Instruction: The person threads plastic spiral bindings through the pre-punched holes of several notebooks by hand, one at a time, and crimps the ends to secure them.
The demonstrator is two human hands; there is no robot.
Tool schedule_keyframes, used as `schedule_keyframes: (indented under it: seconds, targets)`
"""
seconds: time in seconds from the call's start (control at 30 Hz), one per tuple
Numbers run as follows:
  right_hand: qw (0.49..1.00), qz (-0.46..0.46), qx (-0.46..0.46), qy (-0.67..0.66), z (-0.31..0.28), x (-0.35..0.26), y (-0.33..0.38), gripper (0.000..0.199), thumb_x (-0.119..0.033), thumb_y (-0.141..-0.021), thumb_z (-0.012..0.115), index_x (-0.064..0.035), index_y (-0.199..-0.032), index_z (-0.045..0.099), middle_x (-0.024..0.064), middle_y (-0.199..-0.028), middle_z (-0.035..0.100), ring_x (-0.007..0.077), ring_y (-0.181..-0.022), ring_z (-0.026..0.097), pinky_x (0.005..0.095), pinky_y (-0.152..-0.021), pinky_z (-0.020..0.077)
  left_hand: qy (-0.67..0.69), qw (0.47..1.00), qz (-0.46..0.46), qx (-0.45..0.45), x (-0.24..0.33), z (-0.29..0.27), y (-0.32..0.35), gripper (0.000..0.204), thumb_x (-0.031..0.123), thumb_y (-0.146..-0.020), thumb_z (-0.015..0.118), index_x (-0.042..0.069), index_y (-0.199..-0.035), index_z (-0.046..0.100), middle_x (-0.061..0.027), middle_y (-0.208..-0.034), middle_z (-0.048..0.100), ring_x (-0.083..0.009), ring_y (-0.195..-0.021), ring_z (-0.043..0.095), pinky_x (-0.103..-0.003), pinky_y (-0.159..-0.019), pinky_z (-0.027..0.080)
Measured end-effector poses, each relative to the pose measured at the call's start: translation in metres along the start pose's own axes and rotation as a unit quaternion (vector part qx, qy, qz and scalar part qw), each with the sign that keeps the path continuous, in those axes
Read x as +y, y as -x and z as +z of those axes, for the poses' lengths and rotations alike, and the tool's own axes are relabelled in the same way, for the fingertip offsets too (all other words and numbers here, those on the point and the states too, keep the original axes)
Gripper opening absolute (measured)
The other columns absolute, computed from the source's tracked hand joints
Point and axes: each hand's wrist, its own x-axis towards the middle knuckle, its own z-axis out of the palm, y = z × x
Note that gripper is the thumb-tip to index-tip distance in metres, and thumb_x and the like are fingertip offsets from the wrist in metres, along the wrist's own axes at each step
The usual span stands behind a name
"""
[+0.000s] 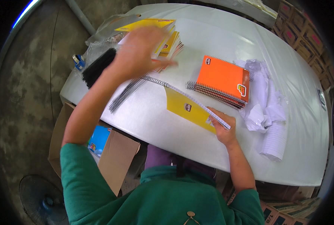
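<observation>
Table (pixel 227 41): white, glossy, rounded at the corners, filling most of the view.
Cardboard box (pixel 114 157): open, on the floor below the table's near-left edge, blue item inside.
Paper heap (pixel 266 108): crumpled white sheets at the right, with a stack of lined pages at its near end.
Orange notebooks (pixel 221 77): stacked, spiral-bound, lying just left of the paper heap.
Yellow stack (pixel 163 35): covers and notebooks piled at the far left of the table, partly hidden by the raised hand.
Yellow notebook (pixel 187 108): near the table's middle, tilted up on its long edge, its lined white pages facing right.
Left hand (pixel 138 50): blurred, raised over the yellow stack, fingers spread loosely; touching anything or not, impossible to tell.
Right hand (pixel 223 127): closed on the near end of the yellow notebook, thumb on top, fingers beneath.
Wire spirals (pixel 125 93): loose, silver, lying left of the yellow notebook.
Black coils (pixel 97 67): bundled at the table's left edge.
</observation>
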Motion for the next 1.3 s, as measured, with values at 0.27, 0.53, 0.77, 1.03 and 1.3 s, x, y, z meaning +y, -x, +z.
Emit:
schedule_keyframes:
  seconds: [0.27,0.53,0.77,1.03,1.3]
  targets:
    - [1.000,-0.013,0.006,-0.015,0.009,-0.003,-0.001,0.030,0.001,-0.080,0.059,-0.0054,-0.109,0.062,0.0108,-0.089,0.068,0.0165,-0.070,0.062,0.0254,-0.066,0.0497,-0.007,0.983,-0.164,-0.086,-0.100,0.105,0.000,0.078,0.064,-0.079,0.046,0.007,-0.131,0.041,-0.0164,-0.134,0.040,-0.0330,-0.126,0.034,-0.042,-0.106,0.025]
    - [0.990,0.095,-0.013,-0.103,0.004,-0.002,0.004,0.026,0.001,-0.083,0.058,0.0036,-0.109,0.060,0.0051,-0.089,0.065,0.0074,-0.077,0.055,0.0218,-0.070,0.0461,-0.002,0.976,-0.194,-0.098,-0.089,0.105,0.000,0.078,0.064,-0.077,0.049,0.008,-0.132,0.041,-0.0149,-0.135,0.039,-0.0323,-0.126,0.034,-0.040,-0.106,0.026]
    - [0.994,0.066,-0.003,-0.085,0.005,-0.002,0.002,0.027,0.001,-0.084,0.057,0.0037,-0.111,0.059,0.0058,-0.091,0.066,0.0078,-0.078,0.055,0.0223,-0.071,0.0468,0.012,0.972,-0.204,-0.113,-0.088,0.101,-0.001,0.085,0.068,-0.075,0.049,0.007,-0.133,0.039,-0.0161,-0.137,0.037,-0.0324,-0.128,0.031,-0.040,-0.107,0.022]
    - [0.996,0.032,0.011,-0.078,0.006,-0.001,0.003,0.032,0.000,-0.082,0.058,-0.0062,-0.113,0.061,0.0076,-0.082,0.065,0.0103,-0.068,0.056,0.0231,-0.064,0.0464,0.031,0.966,-0.197,-0.165,-0.090,0.092,-0.004,0.077,0.065,-0.084,0.033,0.009,-0.136,0.035,-0.0148,-0.141,0.032,-0.0293,-0.132,0.027,-0.043,-0.108,0.018]
    - [0.998,0.020,0.002,-0.068,0.007,-0.002,0.001,0.033,0.001,-0.082,0.059,-0.0070,-0.114,0.061,0.0080,-0.083,0.065,0.0115,-0.068,0.056,0.0230,-0.064,0.0461,0.014,0.969,-0.187,-0.162,-0.093,0.093,-0.001,0.075,0.064,-0.085,0.032,0.008,-0.136,0.035,-0.0150,-0.141,0.031,-0.0292,-0.132,0.026,-0.043,-0.108,0.017]
